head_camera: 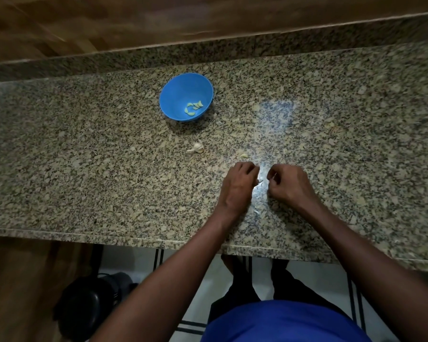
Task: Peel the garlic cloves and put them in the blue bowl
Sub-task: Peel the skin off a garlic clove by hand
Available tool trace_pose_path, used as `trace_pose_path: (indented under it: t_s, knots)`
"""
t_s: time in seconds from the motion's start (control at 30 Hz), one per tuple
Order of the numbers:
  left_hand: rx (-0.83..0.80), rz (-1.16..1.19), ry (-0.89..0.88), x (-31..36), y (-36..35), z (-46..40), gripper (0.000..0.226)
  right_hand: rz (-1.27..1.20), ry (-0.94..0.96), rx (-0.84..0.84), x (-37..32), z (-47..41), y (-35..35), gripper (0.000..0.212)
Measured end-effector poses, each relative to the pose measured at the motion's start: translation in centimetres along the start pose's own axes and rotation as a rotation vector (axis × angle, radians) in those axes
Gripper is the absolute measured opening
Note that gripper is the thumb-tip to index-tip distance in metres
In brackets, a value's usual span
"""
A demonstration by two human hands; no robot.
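The blue bowl (pixel 181 90) stands on the granite counter (pixel 84 156), and several peeled garlic cloves (pixel 193 109) lie inside it. Nearer to me, an unpeeled garlic piece (pixel 197 147) rests on the counter, with a small pale bit (pixel 243 155) to its right. My left hand (pixel 237 186) is curled round a garlic clove, of which only a thin pale sliver (pixel 259 181) sticks out. A short gap to the right, my right hand (pixel 286 183) has its fingers curled and its fingertips drawn together. I see nothing between them.
The counter's front edge (pixel 158 240) runs just below my forearms, and a raised granite back strip (pixel 208 49) runs behind the bowl. A dark round object (pixel 89 307) stands on the floor at lower left. Bright glare lies on the counter between my hands.
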State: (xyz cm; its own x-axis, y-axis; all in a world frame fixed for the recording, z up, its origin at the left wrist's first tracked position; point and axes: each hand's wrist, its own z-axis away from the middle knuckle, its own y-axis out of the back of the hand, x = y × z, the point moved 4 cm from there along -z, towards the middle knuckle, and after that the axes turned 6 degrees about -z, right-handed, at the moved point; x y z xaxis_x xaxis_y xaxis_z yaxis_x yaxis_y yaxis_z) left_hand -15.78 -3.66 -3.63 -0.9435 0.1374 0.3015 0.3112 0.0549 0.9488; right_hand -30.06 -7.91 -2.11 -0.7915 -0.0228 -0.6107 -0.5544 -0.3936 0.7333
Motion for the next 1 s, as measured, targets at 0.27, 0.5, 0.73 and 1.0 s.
trace_pose_path:
  t_s: [0.27,0.5,0.73,1.0]
  knots:
    - [0.064,-0.037,0.051,-2.3,0.6,4.1,0.005,-0.016,0.115,0.102,-1.8,0.1,-2.2,0.012]
    - [0.058,0.481,0.524,-3.6,1.5,3.7,0.007,-0.131,0.049,0.115,-1.2,0.7,-1.8,0.014]
    - [0.039,0.776,0.699,-4.9,1.8,4.0,0.019,-0.175,-0.029,0.139,-0.3,1.1,-1.0,0.009]
    - [0.026,0.174,0.303,-3.5,1.5,3.9,0.014,0.018,0.139,0.141,-3.6,0.3,-2.7,0.01]
